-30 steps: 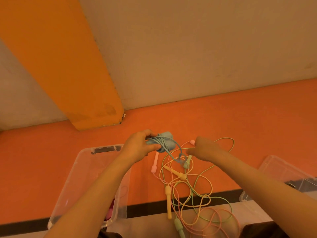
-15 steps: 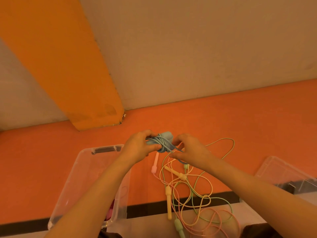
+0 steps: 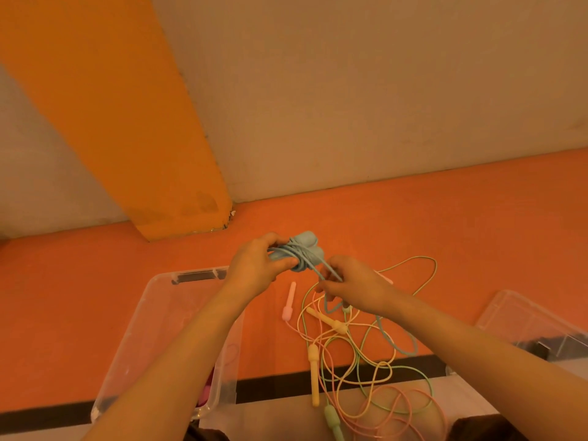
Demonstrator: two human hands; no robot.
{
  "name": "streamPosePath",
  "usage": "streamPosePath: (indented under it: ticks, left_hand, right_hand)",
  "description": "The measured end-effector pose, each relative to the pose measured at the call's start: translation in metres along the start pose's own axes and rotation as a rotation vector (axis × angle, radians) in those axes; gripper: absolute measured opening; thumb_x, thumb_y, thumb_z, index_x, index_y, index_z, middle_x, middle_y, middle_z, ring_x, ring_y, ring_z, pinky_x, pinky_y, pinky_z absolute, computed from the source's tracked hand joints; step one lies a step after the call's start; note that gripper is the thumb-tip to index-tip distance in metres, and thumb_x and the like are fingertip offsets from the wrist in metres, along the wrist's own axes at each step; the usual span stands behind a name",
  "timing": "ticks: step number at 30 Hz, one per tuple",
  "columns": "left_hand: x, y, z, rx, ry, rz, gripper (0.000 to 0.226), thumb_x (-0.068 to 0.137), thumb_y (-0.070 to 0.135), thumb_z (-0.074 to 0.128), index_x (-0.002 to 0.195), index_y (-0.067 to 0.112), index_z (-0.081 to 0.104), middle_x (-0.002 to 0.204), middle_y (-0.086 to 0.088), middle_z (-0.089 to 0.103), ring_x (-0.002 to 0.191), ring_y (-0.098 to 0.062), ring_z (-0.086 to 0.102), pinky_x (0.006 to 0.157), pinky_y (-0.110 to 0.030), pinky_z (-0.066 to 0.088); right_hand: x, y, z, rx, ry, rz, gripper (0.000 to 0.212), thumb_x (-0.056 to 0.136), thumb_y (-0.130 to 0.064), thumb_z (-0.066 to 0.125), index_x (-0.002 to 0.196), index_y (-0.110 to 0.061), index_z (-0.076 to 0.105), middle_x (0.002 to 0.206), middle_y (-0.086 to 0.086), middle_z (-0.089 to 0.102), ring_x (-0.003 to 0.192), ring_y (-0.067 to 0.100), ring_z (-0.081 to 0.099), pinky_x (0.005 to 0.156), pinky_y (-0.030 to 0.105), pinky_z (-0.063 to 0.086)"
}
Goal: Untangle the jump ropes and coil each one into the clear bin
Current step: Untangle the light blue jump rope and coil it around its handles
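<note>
My left hand (image 3: 258, 265) grips a blue jump rope (image 3: 302, 253), its cord wound around the two blue handles into a bundle held above the orange floor. My right hand (image 3: 353, 285) pinches the free blue cord just right of the bundle, and a blue loop hangs below it. Under my hands lies a tangle of yellow (image 3: 314, 374), pink (image 3: 289, 303) and green (image 3: 332, 420) jump ropes with their cords crossed. The clear bin (image 3: 165, 283) stands at the left, under my left forearm, with something pink inside.
A second clear plastic piece (image 3: 521, 316), a lid or bin, lies at the right. An orange pillar (image 3: 127, 128) and a pale wall rise behind. A black stripe (image 3: 273, 388) crosses the floor near me.
My right hand swept from the right side in to the bundle, then dropped slightly down and right, drawing the blue cord with it. My left hand stayed in place with the bundle.
</note>
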State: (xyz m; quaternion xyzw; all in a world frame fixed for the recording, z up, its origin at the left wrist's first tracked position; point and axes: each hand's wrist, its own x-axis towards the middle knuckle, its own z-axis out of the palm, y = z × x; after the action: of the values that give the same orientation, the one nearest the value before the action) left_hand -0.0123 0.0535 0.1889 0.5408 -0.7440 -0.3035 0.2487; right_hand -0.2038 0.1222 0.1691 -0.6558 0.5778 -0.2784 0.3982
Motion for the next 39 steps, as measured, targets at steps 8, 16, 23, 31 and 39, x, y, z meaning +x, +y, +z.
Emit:
streamPosePath:
  ticks: [8, 16, 23, 31, 39]
  left_hand:
    - [0.001, -0.005, -0.006, -0.071, 0.038, -0.049, 0.036, 0.079, 0.024, 0.077, 0.111, 0.018, 0.064, 0.106, 0.0, 0.065, 0.072, -0.026, 0.067, 0.058, -0.043, 0.057]
    - [0.002, -0.006, -0.027, -0.282, 0.14, -0.127, 0.032, 0.084, 0.012, 0.072, 0.113, 0.006, 0.061, 0.106, -0.007, 0.063, 0.059, -0.013, 0.054, 0.036, -0.014, 0.037]
    - [0.001, -0.009, -0.022, -0.251, 0.11, -0.11, 0.031, 0.083, 0.015, 0.073, 0.111, 0.01, 0.062, 0.107, -0.006, 0.064, 0.068, -0.014, 0.059, 0.046, -0.022, 0.048]
    - [0.001, -0.011, -0.032, -0.282, 0.165, -0.142, 0.034, 0.085, 0.012, 0.071, 0.116, 0.005, 0.059, 0.104, -0.005, 0.062, 0.056, -0.014, 0.051, 0.034, -0.014, 0.035]
    - [0.001, -0.008, -0.031, -0.28, 0.159, -0.145, 0.034, 0.085, 0.013, 0.071, 0.116, 0.006, 0.06, 0.106, -0.007, 0.062, 0.057, -0.014, 0.052, 0.034, -0.013, 0.034]
  right_hand:
    - [-0.008, -0.012, 0.006, 0.002, -0.086, -0.048, 0.022, 0.099, -0.017, 0.047, 0.08, -0.015, 0.059, 0.066, -0.006, 0.059, 0.05, -0.003, 0.051, 0.052, 0.011, 0.039]
    - [-0.014, -0.001, 0.009, 0.132, -0.243, 0.046, 0.025, 0.099, -0.019, 0.046, 0.082, -0.005, 0.058, 0.066, 0.003, 0.06, 0.047, 0.001, 0.046, 0.048, 0.014, 0.036]
    - [-0.015, 0.006, 0.009, 0.144, -0.228, 0.052, 0.028, 0.098, -0.028, 0.05, 0.087, -0.007, 0.067, 0.062, -0.002, 0.061, 0.052, 0.006, 0.046, 0.052, 0.017, 0.037]
    - [-0.012, 0.014, 0.005, 0.535, -0.164, 0.238, 0.043, 0.101, -0.036, 0.039, 0.1, -0.001, 0.064, 0.065, 0.002, 0.055, 0.051, 0.01, 0.04, 0.047, 0.022, 0.031]
    - [-0.015, 0.017, 0.0, 0.592, -0.22, 0.326, 0.017, 0.1, -0.015, 0.045, 0.107, -0.005, 0.057, 0.101, 0.015, 0.072, 0.084, 0.023, 0.07, 0.078, 0.033, 0.054]
